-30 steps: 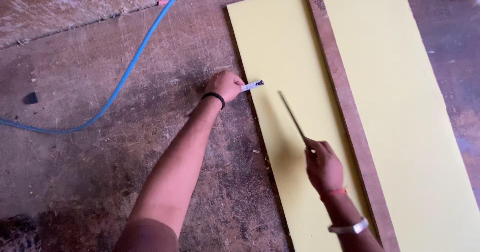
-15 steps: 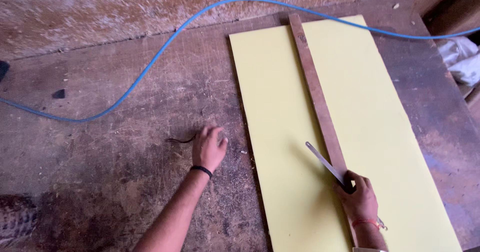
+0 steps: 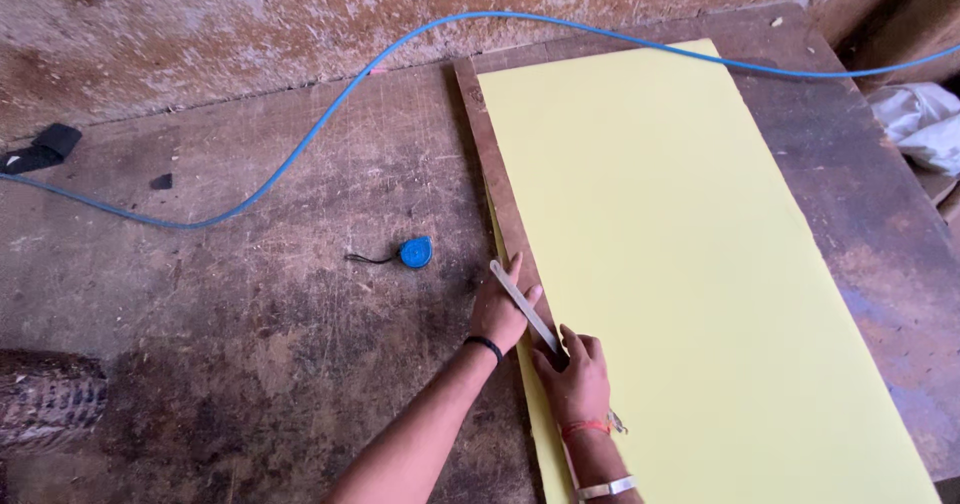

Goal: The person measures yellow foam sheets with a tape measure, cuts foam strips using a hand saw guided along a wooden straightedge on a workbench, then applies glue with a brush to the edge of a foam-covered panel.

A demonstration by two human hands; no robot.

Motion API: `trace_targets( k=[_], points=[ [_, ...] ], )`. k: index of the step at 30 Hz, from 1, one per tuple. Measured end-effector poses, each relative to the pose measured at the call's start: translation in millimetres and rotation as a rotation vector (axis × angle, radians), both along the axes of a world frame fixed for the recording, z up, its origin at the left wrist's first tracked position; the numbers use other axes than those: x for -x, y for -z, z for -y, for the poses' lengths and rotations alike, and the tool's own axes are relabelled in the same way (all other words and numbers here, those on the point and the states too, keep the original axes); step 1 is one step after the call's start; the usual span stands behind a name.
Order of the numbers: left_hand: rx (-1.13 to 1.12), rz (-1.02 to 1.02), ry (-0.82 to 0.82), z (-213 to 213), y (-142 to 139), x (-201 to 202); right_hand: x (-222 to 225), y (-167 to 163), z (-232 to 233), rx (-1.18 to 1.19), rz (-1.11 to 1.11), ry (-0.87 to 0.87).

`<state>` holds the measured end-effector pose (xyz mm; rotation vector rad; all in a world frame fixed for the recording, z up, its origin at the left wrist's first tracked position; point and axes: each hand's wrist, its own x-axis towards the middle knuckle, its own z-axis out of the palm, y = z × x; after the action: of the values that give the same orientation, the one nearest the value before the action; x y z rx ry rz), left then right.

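while left hand (image 3: pixel 503 312) steadies strip (image 3: pixel 497 184), right hand (image 3: pixel 572 379) grips blade (image 3: pixel 522 305)

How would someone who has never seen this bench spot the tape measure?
Start at the big yellow sheet on the worn wooden bench. Go left past the wooden strip on its edge, just above the left hand. The tape measure is the small round blue thing with a short dark cord.

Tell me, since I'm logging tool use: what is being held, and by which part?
The right hand holds a thin blade by its lower end; the left hand presses the wooden strip.
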<state>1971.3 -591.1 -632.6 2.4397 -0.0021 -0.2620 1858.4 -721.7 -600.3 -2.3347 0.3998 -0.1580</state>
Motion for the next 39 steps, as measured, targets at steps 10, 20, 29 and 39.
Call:
trace_targets(
  k=[10, 20, 29, 39],
  points=[
    [-0.127, 0.154, -0.006, 23.3, 27.3, -12.1, 121.7, 27.2, 29.7, -0.008, -0.151, 0.02],
    [0.065, 0.326, -0.002, 0.9, 51.9, -16.9, 122.0, 46.8, -4.7, -0.013, -0.02, 0.096],
    [0.033, 0.314, -0.002, 6.2, 59.6, -18.5, 123.6, 44.2, 5.0, 0.006, -0.127, 0.023],
    [-0.053, 0.332, 0.018, 9.1, 78.1, -4.5, 213.0, 7.4, 18.6, 0.056, -0.269, 0.037]
  ],
)
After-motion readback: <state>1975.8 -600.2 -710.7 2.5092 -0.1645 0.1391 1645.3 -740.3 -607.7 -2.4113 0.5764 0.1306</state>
